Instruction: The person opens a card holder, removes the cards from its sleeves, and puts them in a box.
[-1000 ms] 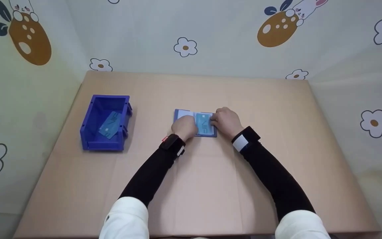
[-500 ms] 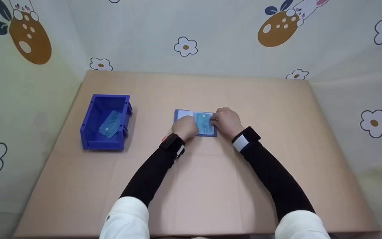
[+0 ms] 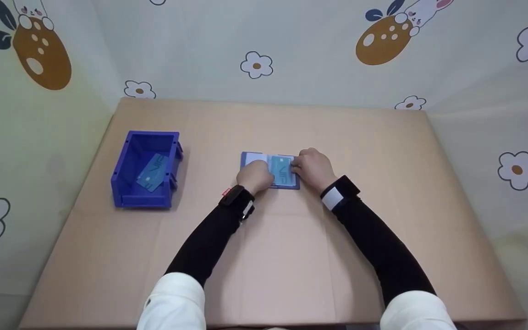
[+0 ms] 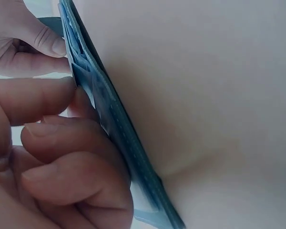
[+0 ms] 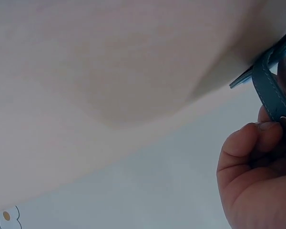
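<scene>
A small blue card holder (image 3: 296,182) lies spread open on the table, with pale sleeves showing inside. On its right page is a teal card (image 3: 282,170) marked VIP. My left hand (image 3: 255,176) comes over the left page, thumb and forefinger pinching at the card's left edge by the fold; whether they also catch a sleeve I cannot tell. The other fingers of that left hand (image 4: 62,157) curl against the holder. At the right edge, my right hand (image 3: 314,167) grips the holder beside the card. Its curled fingers stay close to a strap (image 5: 271,93) with a metal snap.
A blue plastic bin (image 3: 145,200) stands at the left of the table (image 3: 287,256). Inside it lies at least one more teal VIP card (image 3: 152,173). Patterned cloth walls (image 3: 200,55) rise behind the table and at both sides.
</scene>
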`<state>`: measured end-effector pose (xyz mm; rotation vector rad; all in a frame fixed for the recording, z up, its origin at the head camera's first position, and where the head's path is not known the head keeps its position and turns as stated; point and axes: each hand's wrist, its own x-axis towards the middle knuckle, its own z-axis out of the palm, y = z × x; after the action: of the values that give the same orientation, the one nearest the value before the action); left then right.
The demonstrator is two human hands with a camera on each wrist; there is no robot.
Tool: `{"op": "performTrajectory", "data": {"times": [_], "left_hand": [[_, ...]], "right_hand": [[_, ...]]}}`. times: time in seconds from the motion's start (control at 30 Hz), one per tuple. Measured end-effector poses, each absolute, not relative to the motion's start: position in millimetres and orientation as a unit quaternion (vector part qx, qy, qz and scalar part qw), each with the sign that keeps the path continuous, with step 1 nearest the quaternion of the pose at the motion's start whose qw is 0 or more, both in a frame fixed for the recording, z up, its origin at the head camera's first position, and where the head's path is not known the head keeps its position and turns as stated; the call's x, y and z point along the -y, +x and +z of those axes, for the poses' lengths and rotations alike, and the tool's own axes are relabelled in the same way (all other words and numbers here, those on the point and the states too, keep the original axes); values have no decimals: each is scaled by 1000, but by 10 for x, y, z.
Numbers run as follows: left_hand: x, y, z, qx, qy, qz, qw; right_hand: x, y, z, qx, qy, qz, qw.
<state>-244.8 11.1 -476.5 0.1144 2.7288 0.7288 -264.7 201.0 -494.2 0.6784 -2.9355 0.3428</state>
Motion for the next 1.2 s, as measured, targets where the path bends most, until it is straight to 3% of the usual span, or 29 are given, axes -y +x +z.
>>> {"op": "performTrajectory", "data": {"times": [1.2], "left_hand": [[3,-2459,-4775,-945,30,283,163]], "right_hand": [[-1980,-2645,-4911,971,212,103,27]]}}
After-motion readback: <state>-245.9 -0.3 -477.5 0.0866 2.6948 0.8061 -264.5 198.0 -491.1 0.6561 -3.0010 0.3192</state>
